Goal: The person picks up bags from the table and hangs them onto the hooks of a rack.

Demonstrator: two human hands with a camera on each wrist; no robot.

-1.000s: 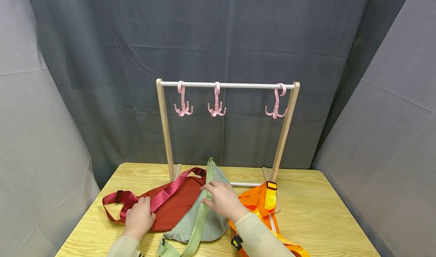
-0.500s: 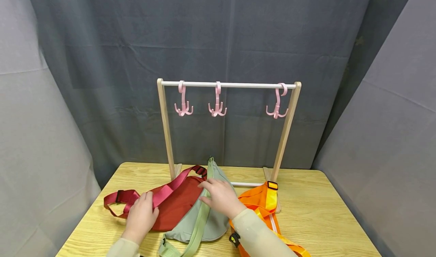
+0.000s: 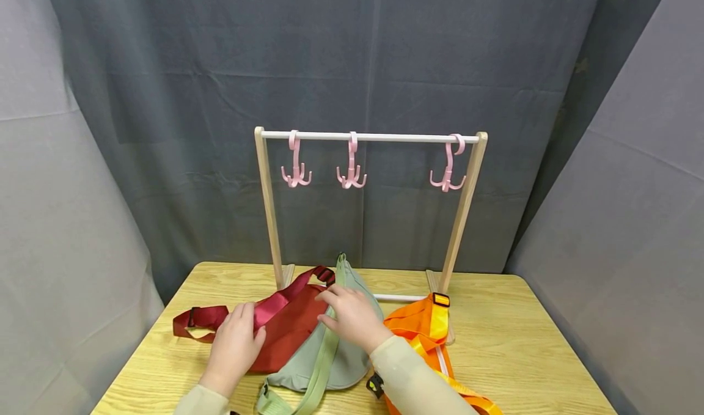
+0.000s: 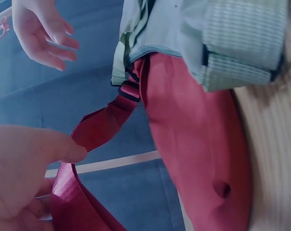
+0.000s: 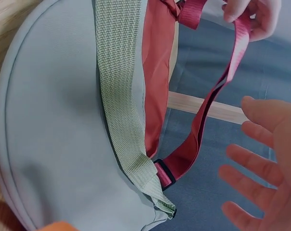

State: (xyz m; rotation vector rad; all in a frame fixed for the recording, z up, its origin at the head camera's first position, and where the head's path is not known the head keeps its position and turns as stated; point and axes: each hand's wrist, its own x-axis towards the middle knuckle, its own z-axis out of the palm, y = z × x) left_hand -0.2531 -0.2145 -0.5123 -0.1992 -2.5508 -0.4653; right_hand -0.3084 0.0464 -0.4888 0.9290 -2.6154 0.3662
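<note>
- Red strap [image 3: 272, 308], left of the grey bag [image 3: 352, 361]: the left hand [image 3: 233, 345] pinches it between thumb and fingers, which likely explains why it loops upward.
- Red bag [image 3: 291, 334], also left of the grey bag, one end tucked beneath it and so probably weighed down.
- Right hand [image 3: 354, 320] above the grey bag, fingers apart, gripping nothing, perhaps leaving the strap room.
- Orange bag [image 3: 409, 322], just right of the grey bag.
- Rack [image 3: 268, 207] behind the grey bag; pink hooks [image 3: 352, 170] hang by their curved tops.
</note>
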